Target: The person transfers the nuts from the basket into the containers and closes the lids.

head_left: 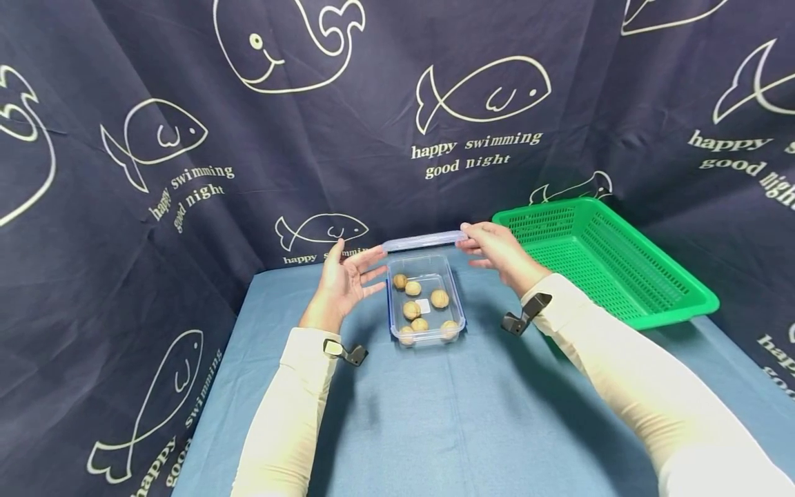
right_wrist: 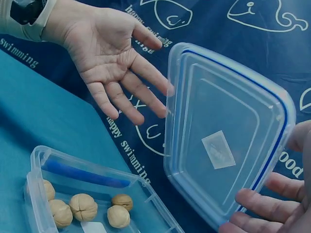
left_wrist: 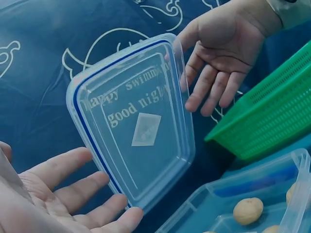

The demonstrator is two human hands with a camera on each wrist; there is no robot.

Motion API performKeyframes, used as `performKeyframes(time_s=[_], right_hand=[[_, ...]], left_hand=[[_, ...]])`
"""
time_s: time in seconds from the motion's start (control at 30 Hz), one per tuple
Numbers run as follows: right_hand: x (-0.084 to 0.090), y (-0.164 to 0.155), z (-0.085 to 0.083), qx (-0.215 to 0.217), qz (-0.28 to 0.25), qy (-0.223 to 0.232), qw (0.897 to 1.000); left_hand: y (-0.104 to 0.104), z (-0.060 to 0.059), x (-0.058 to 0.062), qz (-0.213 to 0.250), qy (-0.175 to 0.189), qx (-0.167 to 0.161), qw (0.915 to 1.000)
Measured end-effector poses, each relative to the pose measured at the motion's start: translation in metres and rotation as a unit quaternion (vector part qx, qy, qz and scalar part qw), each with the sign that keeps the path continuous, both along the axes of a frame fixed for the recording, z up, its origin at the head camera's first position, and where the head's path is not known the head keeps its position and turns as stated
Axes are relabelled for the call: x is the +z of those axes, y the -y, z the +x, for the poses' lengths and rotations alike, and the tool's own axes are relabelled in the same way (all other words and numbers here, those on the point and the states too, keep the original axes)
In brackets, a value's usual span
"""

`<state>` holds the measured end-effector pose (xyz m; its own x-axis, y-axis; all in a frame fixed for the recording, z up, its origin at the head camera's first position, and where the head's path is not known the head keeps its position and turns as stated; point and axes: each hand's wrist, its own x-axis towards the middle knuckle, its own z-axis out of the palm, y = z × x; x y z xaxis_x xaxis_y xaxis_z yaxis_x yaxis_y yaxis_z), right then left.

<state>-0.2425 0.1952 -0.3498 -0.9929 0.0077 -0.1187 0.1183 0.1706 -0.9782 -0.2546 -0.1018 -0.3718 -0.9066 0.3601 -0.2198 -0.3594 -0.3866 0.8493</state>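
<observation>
A clear plastic lid [head_left: 424, 241] with a blue seal is held tilted up behind a clear food container. My right hand [head_left: 497, 252] pinches its right edge between thumb and fingers. On the other side my left hand [head_left: 341, 284] is spread, palm turned inward, and its fingertips touch the lid's left edge. The container [head_left: 428, 336] stands uncovered on the table below both hands. Several walnuts [head_left: 439, 298] lie on its floor around a white label. Both wrist views show the lid [left_wrist: 146, 165] with a white sticker on it.
To the right of the container sits a large green plastic basket [head_left: 677, 314] with slotted walls. A blue cloth [head_left: 435, 421] covers the table. Dark fabric with fish drawings [head_left: 373, 152] hangs behind and at the sides.
</observation>
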Motion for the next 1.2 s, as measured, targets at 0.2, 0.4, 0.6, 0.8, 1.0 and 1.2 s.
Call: performKeyframes(time_s=[0.2, 0.4, 0.6, 0.8, 1.0, 1.2], right_hand=[[-0.003, 0.002, -0.002, 0.010, 0.000, 0.015, 1.000], [-0.008, 0.002, -0.002, 0.049, 0.018, 0.007, 0.999], [-0.016, 0.004, 0.001, 0.071, 0.065, -0.011, 0.995], [-0.028, 0.009, 0.005, 0.066, 0.100, -0.035, 0.992], [-0.046, 0.011, 0.009, 0.069, 0.110, -0.038, 0.991], [-0.063, 0.013, 0.014, 0.068, 0.115, -0.039, 0.990]], left_hand=[[0.001, -0.001, -0.005, -0.025, -0.011, 0.007, 0.9996], [0.003, -0.001, -0.011, -0.055, -0.032, -0.002, 0.9980], [0.003, 0.000, -0.019, -0.096, -0.062, -0.004, 0.9934], [0.002, 0.006, -0.029, -0.139, -0.100, -0.005, 0.9853], [0.005, 0.011, -0.040, -0.137, -0.106, -0.012, 0.9848], [0.007, 0.016, -0.053, -0.158, -0.113, -0.028, 0.9806]])
